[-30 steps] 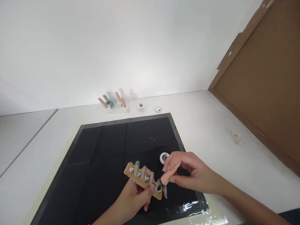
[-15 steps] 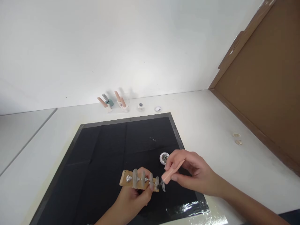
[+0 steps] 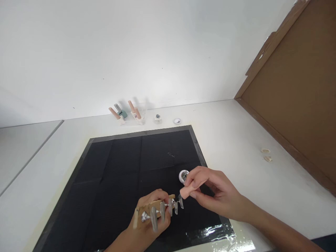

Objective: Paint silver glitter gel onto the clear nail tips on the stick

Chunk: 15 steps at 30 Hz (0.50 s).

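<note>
My left hand (image 3: 149, 224) is closed around a wooden strip (image 3: 140, 214) that bears a row of several clear, greyish false nail tips (image 3: 154, 218) on small silver stands. Between the fingers of my right hand (image 3: 214, 185) is a nail polish brush, held by its pink cap (image 3: 187, 191). The brush end lies at the far right nail tip (image 3: 181, 202); I cannot tell whether it touches. Just behind the right fingers, partly covered by them, a small round white pot (image 3: 183, 176) with dark, shiny contents sits on the black mat (image 3: 118, 168).
Along the wall stand several pink-capped polish bottles (image 3: 138, 115), a teal bottle (image 3: 122, 112), an uncapped bottle (image 3: 158, 119) and a small white dish (image 3: 177, 121). Two small shell-like pieces (image 3: 267, 159) lie at right, near a brown cardboard panel (image 3: 294, 98). Shiny tape (image 3: 210, 232) edges the mat.
My left hand has turned the wooden strip, so the nail tips now point more downward and its left end sits lower. The pink-capped brush has shifted slightly up and flatter.
</note>
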Motion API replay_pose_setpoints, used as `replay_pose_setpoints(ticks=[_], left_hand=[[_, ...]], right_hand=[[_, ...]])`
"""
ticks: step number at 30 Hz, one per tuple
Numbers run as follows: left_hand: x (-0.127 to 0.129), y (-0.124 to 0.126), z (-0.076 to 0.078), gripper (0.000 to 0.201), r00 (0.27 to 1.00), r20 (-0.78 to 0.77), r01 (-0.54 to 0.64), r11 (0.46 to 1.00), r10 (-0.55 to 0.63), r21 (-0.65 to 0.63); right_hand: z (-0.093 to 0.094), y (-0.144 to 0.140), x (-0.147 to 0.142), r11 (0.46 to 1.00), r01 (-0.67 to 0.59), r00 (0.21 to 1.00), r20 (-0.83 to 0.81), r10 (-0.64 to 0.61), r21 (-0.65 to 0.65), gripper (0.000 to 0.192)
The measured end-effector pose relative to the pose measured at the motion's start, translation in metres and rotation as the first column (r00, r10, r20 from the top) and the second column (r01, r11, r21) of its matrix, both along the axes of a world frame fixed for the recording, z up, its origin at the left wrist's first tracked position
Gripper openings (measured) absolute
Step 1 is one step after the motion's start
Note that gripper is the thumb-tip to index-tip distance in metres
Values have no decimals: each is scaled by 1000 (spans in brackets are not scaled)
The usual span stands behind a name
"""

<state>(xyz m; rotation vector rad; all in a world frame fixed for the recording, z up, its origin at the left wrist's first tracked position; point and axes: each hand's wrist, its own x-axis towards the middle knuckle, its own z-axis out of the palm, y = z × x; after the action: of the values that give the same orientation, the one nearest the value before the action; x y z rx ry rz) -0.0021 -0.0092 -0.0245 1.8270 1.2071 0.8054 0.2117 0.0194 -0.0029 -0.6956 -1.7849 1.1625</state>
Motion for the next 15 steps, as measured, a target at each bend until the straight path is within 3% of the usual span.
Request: replay_pose_setpoints(ticks=[3,6,11,15], left_hand=[[4,3,5,14,1000,-13,-7,995,8,100],[5,5,-4,15,1000,-2,5,984,-5,178],[-5,2,-33,8,998,-17,62,970,-60,235],[-14,1,-43,3,997,46,44,979,-54,201]], right_hand=[[6,1,0,993,-114,993,-8,114,17,24],[9,1,-1,988,-155,986,62,154,21,23],[3,0,0,996,-78,989,128,71,48,20],[-1,-1,0,996,-2,994,109,-8,87,24]])
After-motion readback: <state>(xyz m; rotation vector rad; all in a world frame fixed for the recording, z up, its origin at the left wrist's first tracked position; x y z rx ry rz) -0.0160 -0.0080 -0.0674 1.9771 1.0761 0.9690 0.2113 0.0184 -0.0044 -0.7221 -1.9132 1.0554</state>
